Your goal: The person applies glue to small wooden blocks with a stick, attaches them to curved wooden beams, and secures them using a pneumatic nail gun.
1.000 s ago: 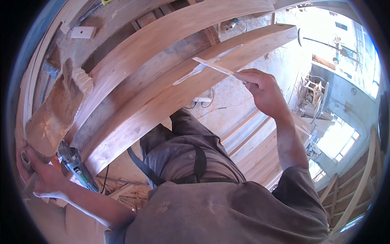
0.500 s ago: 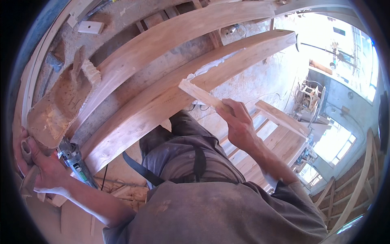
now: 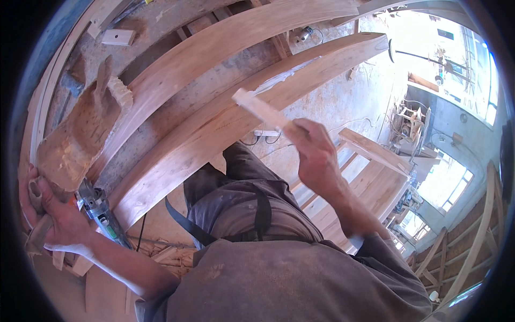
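My right hand [image 3: 316, 150] is closed around a flat wooden stick [image 3: 263, 111], whose pale far end points over the middle of a long curved wooden beam [image 3: 236, 104]. A streak of white paste [image 3: 284, 75] lies along the beam's top edge, beyond the stick's tip. At the far left my left hand [image 3: 61, 222] grips what looks like a cut-open plastic jug [image 3: 72, 145] by its narrow end. Its inside is stained brown and yellow, and a thin wooden piece [image 3: 103, 80] stands in it.
A second curved beam [image 3: 214, 51] lies behind the first. Close to my left hand rests a grey-green power tool [image 3: 102, 212]. A small pale block [image 3: 119, 37] lies on the far bench. To the right stands a wooden panel assembly [image 3: 370, 188]; cables and a socket strip [image 3: 266, 133] lie on the floor.
My right hand has drawn the stick slightly up and back, so its tip has come off the white streak. The left hand and the jug have hardly moved.
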`<state>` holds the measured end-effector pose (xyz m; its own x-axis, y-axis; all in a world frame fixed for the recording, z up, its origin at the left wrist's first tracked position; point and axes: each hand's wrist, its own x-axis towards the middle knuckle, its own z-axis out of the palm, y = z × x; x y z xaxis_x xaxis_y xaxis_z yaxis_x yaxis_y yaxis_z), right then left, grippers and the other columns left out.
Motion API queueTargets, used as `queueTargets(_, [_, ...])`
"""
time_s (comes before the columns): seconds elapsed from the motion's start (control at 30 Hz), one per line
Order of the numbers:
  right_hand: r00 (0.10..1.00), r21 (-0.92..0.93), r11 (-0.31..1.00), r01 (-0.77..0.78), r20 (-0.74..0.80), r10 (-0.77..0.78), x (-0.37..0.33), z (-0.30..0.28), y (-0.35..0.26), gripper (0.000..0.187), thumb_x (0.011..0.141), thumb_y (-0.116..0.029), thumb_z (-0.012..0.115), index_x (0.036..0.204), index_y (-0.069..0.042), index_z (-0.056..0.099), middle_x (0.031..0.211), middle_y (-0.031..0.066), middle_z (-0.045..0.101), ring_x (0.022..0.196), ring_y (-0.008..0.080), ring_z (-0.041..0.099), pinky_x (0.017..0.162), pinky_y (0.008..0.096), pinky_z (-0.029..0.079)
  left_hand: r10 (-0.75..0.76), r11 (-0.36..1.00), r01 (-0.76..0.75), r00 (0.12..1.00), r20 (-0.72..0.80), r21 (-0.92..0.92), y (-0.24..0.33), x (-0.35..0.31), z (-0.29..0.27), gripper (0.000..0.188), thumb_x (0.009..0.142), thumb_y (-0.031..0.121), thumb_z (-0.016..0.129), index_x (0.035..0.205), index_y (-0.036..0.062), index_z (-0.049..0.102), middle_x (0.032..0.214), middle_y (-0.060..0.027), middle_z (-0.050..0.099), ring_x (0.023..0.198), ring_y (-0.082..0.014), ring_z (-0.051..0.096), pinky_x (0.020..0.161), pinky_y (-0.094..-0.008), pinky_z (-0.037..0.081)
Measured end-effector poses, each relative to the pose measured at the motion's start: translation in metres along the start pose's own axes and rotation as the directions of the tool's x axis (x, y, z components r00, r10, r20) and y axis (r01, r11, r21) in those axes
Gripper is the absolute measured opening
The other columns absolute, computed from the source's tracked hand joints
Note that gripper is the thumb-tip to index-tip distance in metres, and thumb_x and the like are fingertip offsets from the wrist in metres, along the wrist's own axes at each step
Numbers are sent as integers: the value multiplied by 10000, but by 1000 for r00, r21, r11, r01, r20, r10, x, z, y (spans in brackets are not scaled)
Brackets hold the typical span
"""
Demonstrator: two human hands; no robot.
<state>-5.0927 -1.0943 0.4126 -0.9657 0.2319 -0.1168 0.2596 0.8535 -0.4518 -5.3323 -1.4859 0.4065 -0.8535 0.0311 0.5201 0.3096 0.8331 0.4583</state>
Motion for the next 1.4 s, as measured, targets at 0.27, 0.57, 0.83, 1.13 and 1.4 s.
queueTargets(0.27, [993,57,998,38,113,-44,0,-6,-20,397,829,158,595,1164,-2,735,1179,202,653,1090,385,635,893,434,541,-28,997,29,1000,10,-75,-3,-5,-1,221,1018,130,654,1178,-14,706,1149,-127,752,1068,-257,724,941,-367,604])
queueTargets(0.57, [997,-120,991,-63,36,68,10,-8,14,437,798,111,552,1178,-19,727,1205,209,645,1132,413,608,954,482,512,49,999,-49,998,27,6,0,-5,-5,212,1008,80,653,1188,-21,697,1175,-139,746,1082,-252,721,958,-369,598])
queueTargets(0.83, [1000,68,997,-22,-15,23,-4,8,-12,410,878,152,534,1204,-3,727,1183,214,666,1073,359,662,886,396,545,-73,995,73,997,5,-62,18,-10,-2,207,1011,95,653,1187,-4,695,1173,-121,743,1090,-242,716,954,-351,596])
queueTargets(1.13, [998,124,992,-36,54,29,-10,10,-39,502,758,146,566,1215,-10,705,1234,218,618,1122,411,605,960,465,510,-79,991,77,997,-12,-111,19,-8,2,197,1000,121,675,1173,36,714,1174,-94,744,1068,-225,716,931,-325,585])
queueTargets(1.4, [982,208,972,109,128,-137,-11,7,-60,415,764,100,601,1152,18,722,1198,246,657,1068,427,634,928,478,528,-39,985,44,999,32,-169,30,-17,-6,193,947,49,692,1140,31,701,1147,-101,706,1101,-246,653,966,-372,505])
